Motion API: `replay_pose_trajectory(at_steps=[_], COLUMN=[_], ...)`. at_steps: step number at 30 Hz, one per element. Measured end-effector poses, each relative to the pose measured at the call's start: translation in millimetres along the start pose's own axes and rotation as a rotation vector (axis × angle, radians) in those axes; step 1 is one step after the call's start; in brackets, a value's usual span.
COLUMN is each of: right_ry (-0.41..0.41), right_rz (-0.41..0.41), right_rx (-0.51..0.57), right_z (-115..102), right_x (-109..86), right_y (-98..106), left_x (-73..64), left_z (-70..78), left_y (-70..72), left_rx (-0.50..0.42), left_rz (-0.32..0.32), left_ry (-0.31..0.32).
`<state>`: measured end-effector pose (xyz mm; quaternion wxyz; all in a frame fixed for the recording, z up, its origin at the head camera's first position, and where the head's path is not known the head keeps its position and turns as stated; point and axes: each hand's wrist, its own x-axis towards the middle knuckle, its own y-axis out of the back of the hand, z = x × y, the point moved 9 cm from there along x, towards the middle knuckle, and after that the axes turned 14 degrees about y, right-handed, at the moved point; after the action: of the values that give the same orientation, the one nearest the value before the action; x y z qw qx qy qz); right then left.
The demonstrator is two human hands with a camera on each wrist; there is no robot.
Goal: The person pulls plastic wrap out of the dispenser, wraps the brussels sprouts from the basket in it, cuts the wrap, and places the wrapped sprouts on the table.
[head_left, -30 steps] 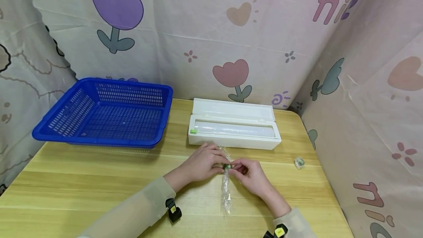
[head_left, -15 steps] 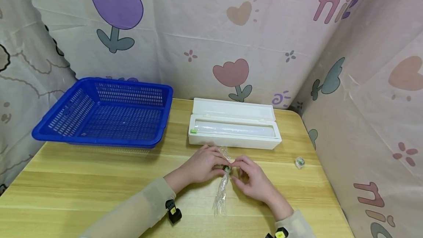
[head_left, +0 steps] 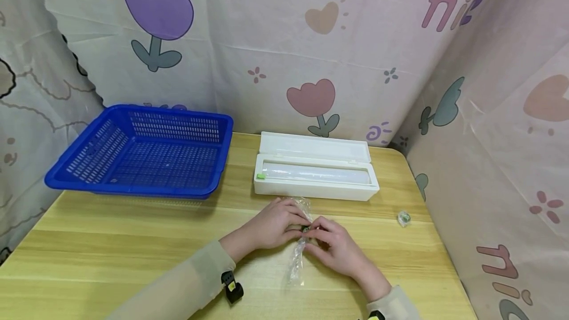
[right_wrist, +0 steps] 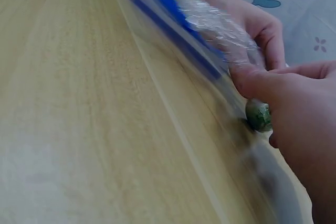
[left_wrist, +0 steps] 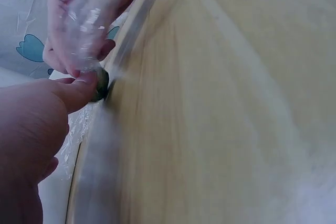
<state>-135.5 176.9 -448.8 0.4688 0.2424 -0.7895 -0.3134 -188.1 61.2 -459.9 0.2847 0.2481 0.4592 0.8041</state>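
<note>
My left hand (head_left: 275, 223) pinches a small round green piece (right_wrist: 258, 115) wrapped in cling film (head_left: 295, 263), just above the table. Its exact kind is hard to tell under the film. In the left wrist view the thumb presses against the green piece (left_wrist: 102, 83). My right hand (head_left: 335, 246) meets it from the other side, thumb and fingers pinching the film close to the piece. One crumpled tail of film hangs toward the table's front, and another lies toward the white box. In the head view, fingers hide most of the green piece.
An open white box (head_left: 315, 190) holding a roll of cling film (head_left: 316, 173) stands behind the hands. At back left is a blue plastic basket (head_left: 133, 192). A small wrapped green piece (head_left: 404, 219) lies near the table's right edge. Printed cloth (head_left: 266, 23) hangs behind.
The front tail of film has swung slightly left. My right hand's fingers opened a little from the piece, then came back to the film. The left hand has barely moved.
</note>
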Motion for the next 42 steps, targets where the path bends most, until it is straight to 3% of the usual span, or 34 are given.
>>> replay_pose_trajectory(at_steps=[3,10,15,20,27,34,42], right_ry=[-0.05,-0.24,-0.407,-0.527,-0.658,-0.815,-0.911], right_rz=[0.013,0.13,0.208,0.247,0.292,0.258,0.1], right_rx=[0.021,0.203,0.33,0.355,0.303,0.264,0.237], right_z=[3,19,30,39,52,65,72], right_x=[-1.4,-7.4,-10.9,-10.5,-12.1,-13.9,-9.5], right_y=[0,2,1,1,2,3,0], left_x=[-0.5,-2.5,-3.4,-2.1,1.9,0.7,-2.2], left_z=[-0.7,-8.5,-5.5,-4.9,-8.5,-12.7,-19.9], left_y=[-0.7,-1.7,1.4,2.2,0.4,3.0,4.6], left_rx=[-0.045,-0.213,-0.259,-0.269,-0.273,-0.29,-0.312], left_rz=[0.01,0.003,0.032,0.074,0.101,0.121,0.14], left_ry=[0.006,0.112,0.096,0.103,0.151,0.199,0.305])
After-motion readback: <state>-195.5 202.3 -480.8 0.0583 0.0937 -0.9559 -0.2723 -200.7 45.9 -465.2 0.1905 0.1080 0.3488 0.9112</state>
